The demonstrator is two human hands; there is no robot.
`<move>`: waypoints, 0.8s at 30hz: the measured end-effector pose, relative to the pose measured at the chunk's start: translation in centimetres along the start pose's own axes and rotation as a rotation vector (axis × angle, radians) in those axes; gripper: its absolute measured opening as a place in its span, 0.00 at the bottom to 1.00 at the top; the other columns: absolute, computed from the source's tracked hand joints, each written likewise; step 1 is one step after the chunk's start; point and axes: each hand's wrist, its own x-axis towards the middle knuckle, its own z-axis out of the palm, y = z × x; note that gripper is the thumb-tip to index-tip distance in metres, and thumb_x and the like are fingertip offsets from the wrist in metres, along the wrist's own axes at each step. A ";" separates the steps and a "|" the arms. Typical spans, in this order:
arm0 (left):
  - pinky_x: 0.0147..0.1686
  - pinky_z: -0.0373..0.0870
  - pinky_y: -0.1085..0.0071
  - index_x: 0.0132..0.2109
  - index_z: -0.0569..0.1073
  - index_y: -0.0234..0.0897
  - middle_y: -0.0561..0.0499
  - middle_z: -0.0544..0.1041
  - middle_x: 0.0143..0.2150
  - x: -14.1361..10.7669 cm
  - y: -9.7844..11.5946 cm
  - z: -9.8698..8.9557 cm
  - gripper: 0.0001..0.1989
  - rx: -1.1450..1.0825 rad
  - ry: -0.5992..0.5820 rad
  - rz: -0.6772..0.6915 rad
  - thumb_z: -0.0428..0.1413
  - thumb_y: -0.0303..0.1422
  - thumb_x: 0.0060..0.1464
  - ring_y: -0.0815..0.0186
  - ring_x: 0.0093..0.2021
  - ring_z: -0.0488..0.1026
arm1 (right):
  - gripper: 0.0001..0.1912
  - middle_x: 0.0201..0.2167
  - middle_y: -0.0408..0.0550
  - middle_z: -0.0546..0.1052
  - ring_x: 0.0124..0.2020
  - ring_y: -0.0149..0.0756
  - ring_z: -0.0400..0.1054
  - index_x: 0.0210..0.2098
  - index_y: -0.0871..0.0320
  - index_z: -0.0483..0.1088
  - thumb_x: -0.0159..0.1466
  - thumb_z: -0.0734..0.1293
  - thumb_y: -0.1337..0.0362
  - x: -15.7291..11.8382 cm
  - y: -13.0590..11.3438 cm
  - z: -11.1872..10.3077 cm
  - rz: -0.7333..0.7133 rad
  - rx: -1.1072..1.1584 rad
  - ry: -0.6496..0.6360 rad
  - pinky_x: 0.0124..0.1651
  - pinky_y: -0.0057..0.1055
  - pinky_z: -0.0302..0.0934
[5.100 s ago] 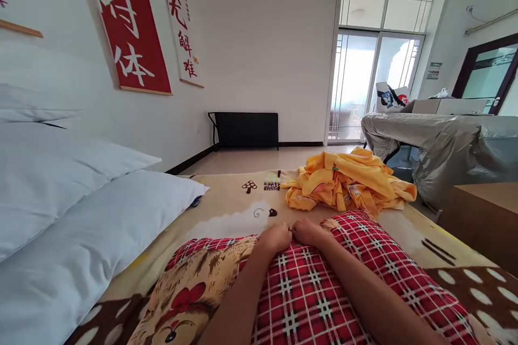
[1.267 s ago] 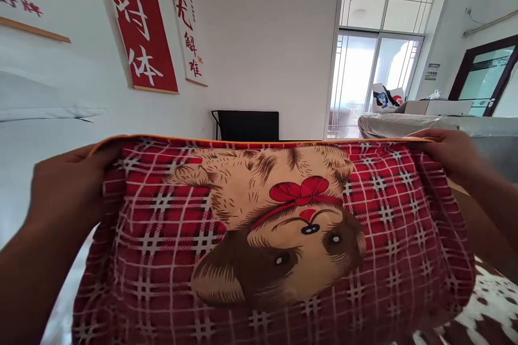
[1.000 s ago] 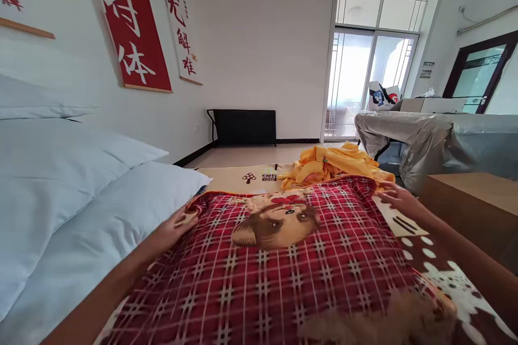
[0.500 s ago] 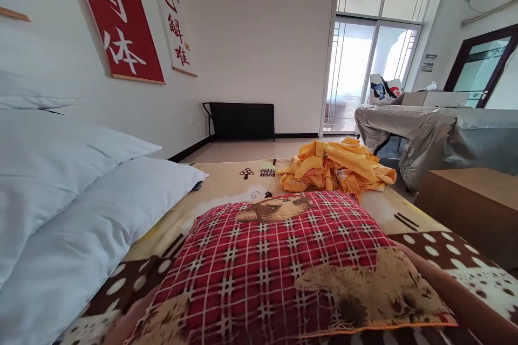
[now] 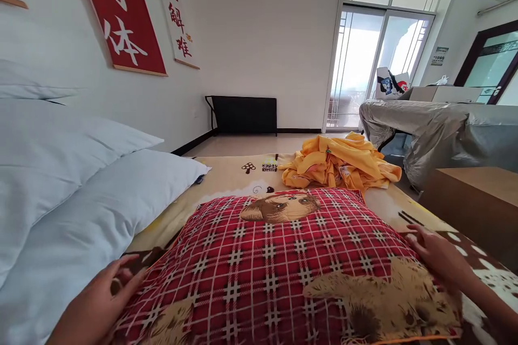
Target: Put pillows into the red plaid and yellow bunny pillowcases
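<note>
A red plaid pillow (image 5: 251,259) with brown bear prints lies flat in front of me on the bed. At its left edge is my left hand (image 5: 101,294), thumb and fingers curved and apart, the thumb side against the cloth. On the opposite side my right hand (image 5: 439,259) rests by the pillow's right edge, its fingers loosely spread. Neither hand grips the cloth. Just beyond the pillow's far edge lies a crumpled heap of yellow fabric (image 5: 340,161).
White pillows (image 5: 133,194) are stacked on the left. The bed has a cream-and-brown patterned blanket (image 5: 226,167). A cardboard box (image 5: 473,210) stands at the right, near furniture under plastic sheeting (image 5: 433,124). A black folded panel (image 5: 245,115) leans on the far wall.
Both hands have come into clear view at the pillow's sides; before, mostly forearms showed there, partly covered by the pillow. The camera view has shifted slightly.
</note>
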 end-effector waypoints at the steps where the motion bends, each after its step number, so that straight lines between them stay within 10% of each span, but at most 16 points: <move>1: 0.35 0.75 0.66 0.43 0.67 0.47 0.55 0.80 0.32 0.2 1.5 -0.2 0.23 -0.036 0.032 0.044 0.39 0.55 0.51 0.60 0.35 0.78 | 0.30 0.40 0.59 0.77 0.39 0.52 0.72 0.49 0.62 0.71 0.60 0.54 0.49 0.4 -1.8 -0.4 -0.053 -0.081 0.064 0.41 0.45 0.65; 5: 0.56 0.65 0.63 0.54 0.68 0.37 0.46 0.73 0.56 1.8 12.7 -0.9 0.27 -0.067 -0.092 0.314 0.41 0.47 0.54 0.58 0.55 0.70 | 0.23 0.49 0.58 0.73 0.47 0.47 0.69 0.53 0.59 0.67 0.66 0.52 0.57 1.9 -14.0 -2.4 -0.334 -0.182 0.116 0.48 0.41 0.62; 9: 0.55 0.64 0.64 0.48 0.74 0.36 0.45 0.77 0.50 4.9 25.5 -1.0 0.19 0.077 -0.212 0.522 0.42 0.33 0.58 0.59 0.51 0.73 | 0.17 0.48 0.54 0.75 0.50 0.46 0.68 0.48 0.58 0.70 0.66 0.57 0.60 3.9 -27.1 -2.7 -0.599 -0.253 -0.047 0.52 0.40 0.58; 12: 0.54 0.63 0.61 0.48 0.74 0.35 0.42 0.78 0.46 7.8 30.7 0.3 0.17 0.117 -0.178 0.488 0.44 0.28 0.56 0.57 0.49 0.73 | 0.12 0.43 0.55 0.76 0.46 0.43 0.70 0.42 0.60 0.72 0.63 0.60 0.66 6.4 -32.7 -1.0 -0.621 -0.272 -0.115 0.52 0.38 0.57; 20: 0.51 0.67 0.56 0.43 0.74 0.32 0.46 0.77 0.42 6.8 28.1 11.2 0.15 0.178 -0.397 0.311 0.49 0.39 0.63 0.63 0.44 0.74 | 0.16 0.44 0.54 0.76 0.48 0.40 0.69 0.44 0.63 0.70 0.70 0.53 0.64 7.0 -30.6 8.1 -0.495 -0.221 -0.212 0.54 0.40 0.55; 24: 0.52 0.66 0.55 0.45 0.73 0.32 0.45 0.77 0.44 6.9 27.1 13.4 0.17 0.140 -0.476 0.297 0.48 0.42 0.63 0.62 0.47 0.74 | 0.20 0.45 0.56 0.77 0.48 0.42 0.70 0.44 0.61 0.71 0.70 0.50 0.62 7.4 -29.4 9.6 -0.478 -0.173 -0.253 0.53 0.38 0.53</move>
